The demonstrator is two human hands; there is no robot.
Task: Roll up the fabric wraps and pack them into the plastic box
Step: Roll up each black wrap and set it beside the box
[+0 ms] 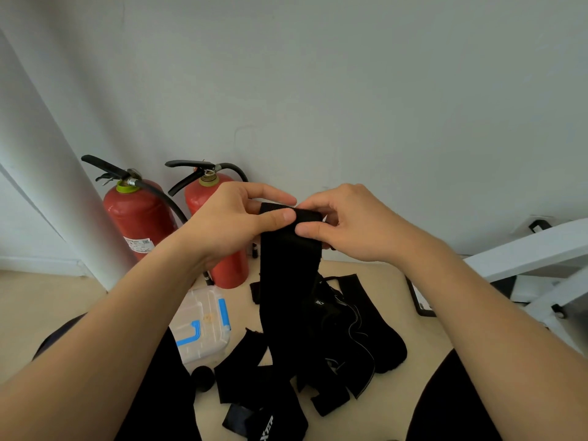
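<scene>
The left grip (232, 218) and right grip (353, 224), both bare hands, pinch the folded top edge of a soft black wrap (289, 265) between thumbs and forefingers. The flat band hangs down to a loose pile of wraps (350, 338) on the tan floor (413, 297). Just left lies the clear, blue-latched plastic box (203, 326); bare floor shows to the right.

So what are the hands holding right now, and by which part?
The left hand and the right hand both pinch one black fabric wrap at its top end, thumbs in front; the rest hangs down.
</scene>
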